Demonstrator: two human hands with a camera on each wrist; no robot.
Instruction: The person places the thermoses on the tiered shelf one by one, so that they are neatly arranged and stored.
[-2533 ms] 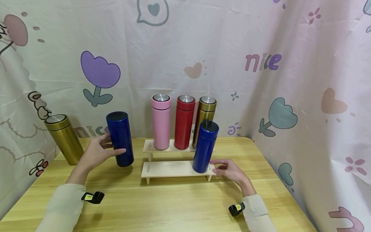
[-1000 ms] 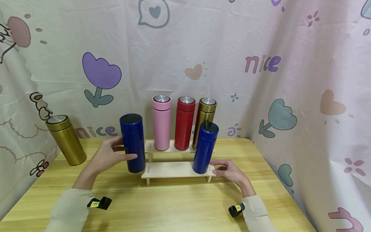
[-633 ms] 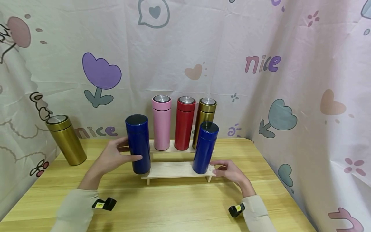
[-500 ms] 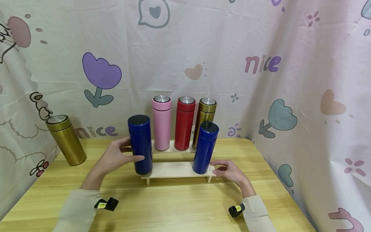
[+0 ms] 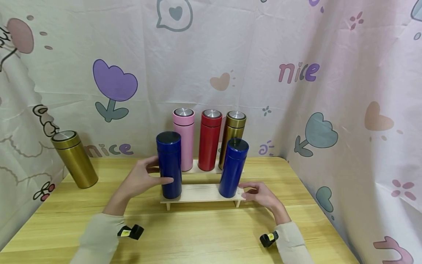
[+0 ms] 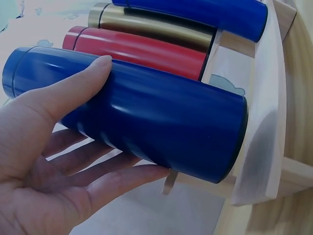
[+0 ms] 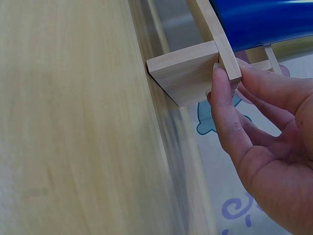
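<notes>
My left hand (image 5: 140,179) grips a blue thermos bottle (image 5: 170,165), thumb across its front and fingers behind. The bottle stands nearly upright at the left end of the lower wooden shelf (image 5: 201,193); in the left wrist view its base (image 6: 234,142) is very near the board, and I cannot tell whether they touch. My right hand (image 5: 262,194) pinches the right end of that shelf, its board end (image 7: 230,68) between thumb and fingers in the right wrist view. Close to this hand, another blue thermos bottle (image 5: 233,168) stands on the shelf.
On the upper shelf (image 5: 195,168) behind stand a pink bottle (image 5: 186,143), a red bottle (image 5: 210,141) and a gold bottle (image 5: 232,128). A second gold bottle (image 5: 74,159) stands at the left of the wooden table (image 5: 204,234). A patterned curtain (image 5: 191,55) hangs behind.
My left hand has carried the blue bottle rightward, from the table beside the stand to over the lower shelf's left end, now partly covering the pink bottle. The right hand has stayed put.
</notes>
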